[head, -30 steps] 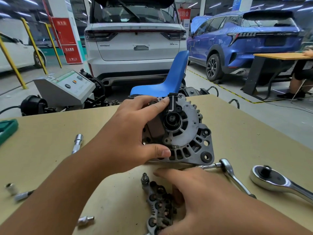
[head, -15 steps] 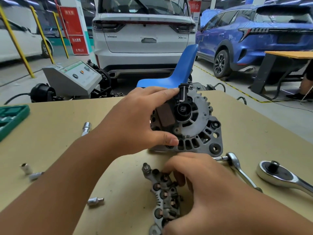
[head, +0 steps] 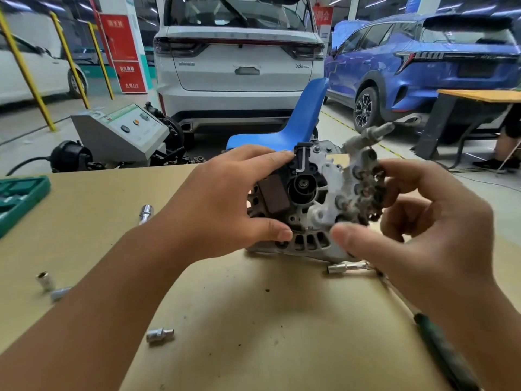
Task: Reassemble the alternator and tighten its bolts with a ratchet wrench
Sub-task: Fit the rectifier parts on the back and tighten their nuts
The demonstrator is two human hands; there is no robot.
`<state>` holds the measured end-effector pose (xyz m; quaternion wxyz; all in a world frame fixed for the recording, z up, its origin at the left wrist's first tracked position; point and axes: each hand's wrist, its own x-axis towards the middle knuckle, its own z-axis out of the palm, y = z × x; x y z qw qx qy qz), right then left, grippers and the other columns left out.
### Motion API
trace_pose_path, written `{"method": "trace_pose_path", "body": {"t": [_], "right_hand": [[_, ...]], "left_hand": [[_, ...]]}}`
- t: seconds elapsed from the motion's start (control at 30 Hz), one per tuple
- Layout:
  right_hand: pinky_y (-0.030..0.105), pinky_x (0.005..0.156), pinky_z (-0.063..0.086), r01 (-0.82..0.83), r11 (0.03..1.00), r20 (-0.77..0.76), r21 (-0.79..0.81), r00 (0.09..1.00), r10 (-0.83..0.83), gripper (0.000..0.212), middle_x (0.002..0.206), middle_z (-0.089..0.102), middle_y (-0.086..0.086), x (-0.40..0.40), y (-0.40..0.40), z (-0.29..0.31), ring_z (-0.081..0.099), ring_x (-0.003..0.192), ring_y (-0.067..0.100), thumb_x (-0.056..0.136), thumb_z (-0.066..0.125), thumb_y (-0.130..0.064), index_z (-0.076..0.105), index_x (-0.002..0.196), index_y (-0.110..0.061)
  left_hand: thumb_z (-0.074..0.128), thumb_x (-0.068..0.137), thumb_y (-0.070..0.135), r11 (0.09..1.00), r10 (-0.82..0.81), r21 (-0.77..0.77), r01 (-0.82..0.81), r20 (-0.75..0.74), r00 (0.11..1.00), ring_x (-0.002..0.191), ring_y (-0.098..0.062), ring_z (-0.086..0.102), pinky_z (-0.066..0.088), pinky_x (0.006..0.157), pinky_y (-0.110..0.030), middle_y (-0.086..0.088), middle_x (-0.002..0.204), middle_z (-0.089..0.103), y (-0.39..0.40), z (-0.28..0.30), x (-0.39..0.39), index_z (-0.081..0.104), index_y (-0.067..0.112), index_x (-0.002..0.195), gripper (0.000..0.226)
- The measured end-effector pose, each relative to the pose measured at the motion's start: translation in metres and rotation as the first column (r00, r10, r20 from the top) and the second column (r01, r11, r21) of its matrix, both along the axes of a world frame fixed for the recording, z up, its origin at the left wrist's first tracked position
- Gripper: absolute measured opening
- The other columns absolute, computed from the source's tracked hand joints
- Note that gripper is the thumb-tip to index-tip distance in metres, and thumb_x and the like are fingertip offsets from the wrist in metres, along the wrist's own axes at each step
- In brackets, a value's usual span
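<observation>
The grey alternator (head: 303,198) stands on edge in the middle of the tan table (head: 253,320), its open rear face toward me. My left hand (head: 225,201) grips its left side, forefinger on the top edge and thumb at the lower rim. My right hand (head: 417,230) holds the curved rectifier plate (head: 355,190) up against the alternator's right side, fingers behind it and thumb in front. A slim ratchet wrench (head: 348,268) with a green handle lies under my right wrist, mostly hidden.
Loose sockets (head: 159,334) (head: 45,280) and an extension bar (head: 145,213) lie on the left of the table. A green tool case (head: 19,198) sits at the left edge. Beyond the table are a blue chair (head: 298,122), a grey machine (head: 121,134) and parked cars.
My right hand picked the rectifier plate up off the table in front of me and raised it to the alternator's right side. My left hand kept its grip on the alternator.
</observation>
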<state>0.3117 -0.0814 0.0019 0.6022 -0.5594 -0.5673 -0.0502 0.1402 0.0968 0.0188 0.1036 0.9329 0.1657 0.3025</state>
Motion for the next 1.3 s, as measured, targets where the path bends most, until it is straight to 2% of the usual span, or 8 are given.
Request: {"method": "trace_pose_path", "body": {"t": [0.13, 0.3, 0.47, 0.57, 0.73, 0.97, 1.17, 1.3], "right_hand": [[0.027, 0.046, 0.042, 0.178, 0.979, -0.041, -0.099, 0.982, -0.182, 0.057, 0.084, 0.058, -0.011, 0.017, 0.004, -0.002, 0.049, 0.054, 0.017, 0.053, 0.087, -0.064, 0.063, 0.105, -0.056], [0.030, 0.055, 0.044, 0.237, 0.954, -0.049, -0.185, 0.967, -0.250, 0.056, 0.084, 0.055, -0.016, 0.023, 0.011, -0.009, 0.052, 0.061, 0.015, 0.050, 0.084, -0.067, 0.061, 0.100, -0.060], [0.023, 0.052, 0.043, 0.240, 0.957, -0.028, -0.165, 0.968, -0.248, 0.060, 0.082, 0.054, -0.016, 0.024, 0.011, -0.010, 0.048, 0.057, 0.010, 0.049, 0.085, -0.067, 0.062, 0.104, -0.059], [0.026, 0.055, 0.041, 0.237, 0.962, -0.027, -0.139, 0.970, -0.243, 0.068, 0.082, 0.052, -0.014, 0.024, 0.012, -0.011, 0.047, 0.058, 0.014, 0.048, 0.086, -0.063, 0.064, 0.111, -0.051], [0.021, 0.053, 0.038, 0.196, 0.974, 0.047, -0.111, 0.980, -0.192, 0.074, 0.090, 0.050, -0.013, 0.022, 0.012, -0.010, 0.047, 0.058, 0.020, 0.051, 0.089, -0.053, 0.061, 0.119, -0.051], [0.017, 0.054, 0.039, 0.147, 0.974, 0.024, -0.174, 0.989, -0.145, 0.084, 0.086, 0.053, -0.014, 0.022, 0.014, -0.010, 0.047, 0.055, 0.012, 0.048, 0.084, -0.069, 0.060, 0.127, -0.049], [0.014, 0.053, 0.037, 0.116, 0.978, -0.005, -0.175, 0.993, -0.118, 0.089, 0.083, 0.055, -0.013, 0.020, 0.014, -0.012, 0.046, 0.052, 0.011, 0.048, 0.084, -0.068, 0.059, 0.131, -0.049], [0.017, 0.052, 0.039, 0.091, 0.978, -0.008, -0.186, 0.996, -0.094, 0.095, 0.083, 0.055, -0.013, 0.022, 0.014, -0.011, 0.047, 0.051, 0.013, 0.049, 0.084, -0.069, 0.056, 0.135, -0.043]], "left_hand": [[0.078, 0.058, 0.068, 0.999, 0.020, 0.026, -0.020, 0.019, 1.000, 0.120, 0.001, 0.052, 0.052, 0.088, -0.028, 0.024, 0.138, 0.053, -0.002, 0.000, -0.001, 0.049, 0.037, 0.152, 0.103], [0.076, 0.051, 0.072, 0.998, 0.052, 0.041, -0.052, 0.002, 0.999, 0.121, -0.008, 0.056, 0.056, 0.086, -0.041, 0.025, 0.139, 0.052, -0.005, -0.002, 0.000, 0.048, 0.038, 0.152, 0.110], [0.075, 0.052, 0.071, 0.994, 0.075, 0.079, -0.077, 0.029, 0.997, 0.120, -0.013, 0.059, 0.057, 0.088, -0.045, 0.020, 0.140, 0.056, -0.006, -0.005, 0.002, 0.051, 0.033, 0.150, 0.108], [0.067, 0.054, 0.078, 0.995, 0.060, 0.076, -0.063, 0.034, 0.998, 0.122, -0.012, 0.058, 0.059, 0.085, -0.045, 0.019, 0.142, 0.056, -0.005, -0.006, 0.001, 0.052, 0.033, 0.151, 0.108], [0.063, 0.056, 0.080, 0.997, 0.033, 0.071, -0.037, 0.052, 0.998, 0.124, -0.012, 0.059, 0.060, 0.084, -0.045, 0.018, 0.143, 0.057, -0.002, -0.007, 0.000, 0.053, 0.032, 0.150, 0.106], [0.064, 0.060, 0.076, 0.998, -0.005, 0.058, 0.001, 0.073, 0.997, 0.123, -0.010, 0.059, 0.059, 0.084, -0.039, 0.016, 0.143, 0.059, 0.005, -0.006, -0.001, 0.056, 0.030, 0.147, 0.098], [0.065, 0.063, 0.074, 0.999, -0.031, 0.045, 0.027, 0.094, 0.995, 0.123, -0.007, 0.059, 0.056, 0.087, -0.031, 0.013, 0.142, 0.060, 0.006, -0.007, -0.001, 0.059, 0.027, 0.145, 0.094], [0.067, 0.062, 0.073, 0.999, -0.036, 0.034, 0.033, 0.106, 0.994, 0.122, -0.007, 0.060, 0.054, 0.086, -0.028, 0.016, 0.140, 0.059, 0.006, -0.007, -0.002, 0.060, 0.027, 0.144, 0.095]]}}
